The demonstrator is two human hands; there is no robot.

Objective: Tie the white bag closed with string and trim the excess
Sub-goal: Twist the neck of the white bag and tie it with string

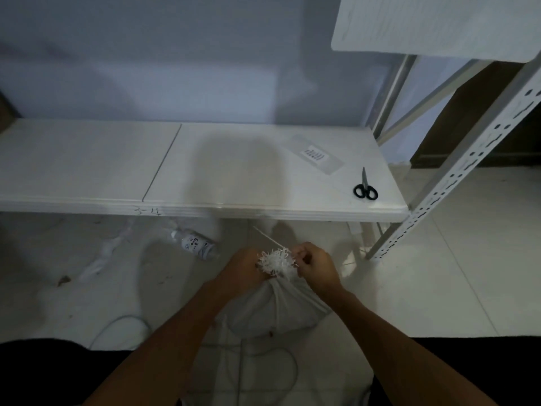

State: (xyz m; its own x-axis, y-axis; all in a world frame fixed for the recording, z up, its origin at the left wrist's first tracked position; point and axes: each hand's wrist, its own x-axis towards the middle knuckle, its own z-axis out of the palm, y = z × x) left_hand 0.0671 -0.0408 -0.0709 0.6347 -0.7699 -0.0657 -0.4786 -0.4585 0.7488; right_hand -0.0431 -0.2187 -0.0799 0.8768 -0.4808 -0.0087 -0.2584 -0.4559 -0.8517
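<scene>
The white bag point(272, 312) stands on the floor in front of me, its mouth gathered into a frayed tuft point(278, 260). My left hand point(241, 269) grips the gathered neck from the left. My right hand point(314, 265) pinches the white string at the tuft's right side. One thin string end point(268, 237) sticks up and to the left from the tuft. Black-handled scissors point(365, 186) lie shut on the white table, near its right end, well beyond both hands.
A white folding table point(205, 206) spans the view ahead. On it lies a clear packet with a label point(317, 153). A plastic bottle point(196, 244) lies on the floor under the table edge. A perforated metal shelf post point(439, 189) stands at right. A cable point(123, 323) loops on the floor.
</scene>
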